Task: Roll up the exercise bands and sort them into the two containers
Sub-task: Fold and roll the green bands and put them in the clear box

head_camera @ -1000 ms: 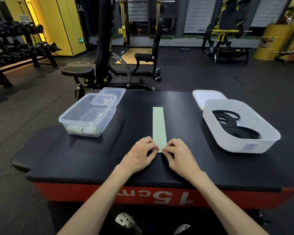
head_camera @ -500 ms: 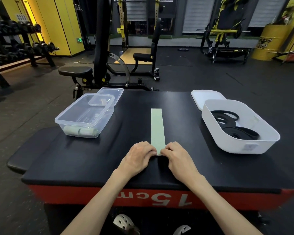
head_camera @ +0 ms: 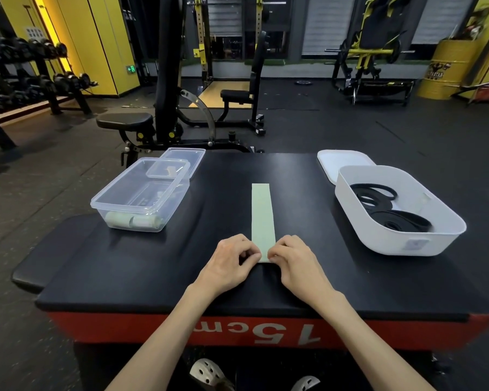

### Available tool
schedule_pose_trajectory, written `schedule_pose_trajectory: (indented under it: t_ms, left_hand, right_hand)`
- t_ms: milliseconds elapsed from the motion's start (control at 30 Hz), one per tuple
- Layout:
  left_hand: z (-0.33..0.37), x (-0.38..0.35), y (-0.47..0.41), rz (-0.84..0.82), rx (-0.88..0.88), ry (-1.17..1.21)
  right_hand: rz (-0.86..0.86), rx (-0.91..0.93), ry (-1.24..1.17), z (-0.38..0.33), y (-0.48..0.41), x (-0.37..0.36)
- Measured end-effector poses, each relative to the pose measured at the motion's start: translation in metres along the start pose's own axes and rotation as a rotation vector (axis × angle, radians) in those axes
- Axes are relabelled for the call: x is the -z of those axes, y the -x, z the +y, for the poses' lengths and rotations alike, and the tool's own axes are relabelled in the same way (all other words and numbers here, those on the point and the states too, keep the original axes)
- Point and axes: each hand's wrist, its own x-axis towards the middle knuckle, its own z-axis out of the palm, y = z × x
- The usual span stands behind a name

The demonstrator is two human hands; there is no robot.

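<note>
A pale green exercise band [head_camera: 262,218] lies flat and straight down the middle of the black padded platform [head_camera: 153,263]. My left hand [head_camera: 232,261] pinches its near left corner and my right hand [head_camera: 295,259] pinches its near right corner. The clear plastic container [head_camera: 142,193] at the left holds two rolled green bands [head_camera: 132,220] at its near wall. The white tub [head_camera: 398,210] at the right holds coiled black bands [head_camera: 390,210].
A clear lid [head_camera: 185,158] lies behind the clear container, and a white lid [head_camera: 343,162] lies behind the white tub. The platform's red front edge [head_camera: 254,333] reads "15cm". Gym benches, racks and dumbbells stand on the floor beyond.
Both hands stay at the band's near end, fingertips working at the edge. The view has shifted slightly; the band and the containers have not moved.
</note>
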Motion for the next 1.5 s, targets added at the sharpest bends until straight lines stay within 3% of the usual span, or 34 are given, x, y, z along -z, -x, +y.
schedule_pose_trajectory:
  t_ms: [533,800,1067,1500]
  left_hand:
    - [-0.002,0.006,0.005,-0.045,-0.075,-0.026]
    - [0.003,0.008,0.009,-0.063,0.003,0.065]
    - [0.003,0.008,0.009,-0.054,-0.026,0.026]
    - [0.003,0.007,0.009,-0.026,-0.035,0.015]
  right_hand:
    - [0.000,0.039,0.007,-0.001,0.008,0.001]
    - [-0.004,0.042,-0.008,0.002,0.009,0.002]
    - [0.012,0.004,-0.100,0.003,0.006,0.002]
    - [0.022,0.008,-0.050,0.000,0.007,0.002]
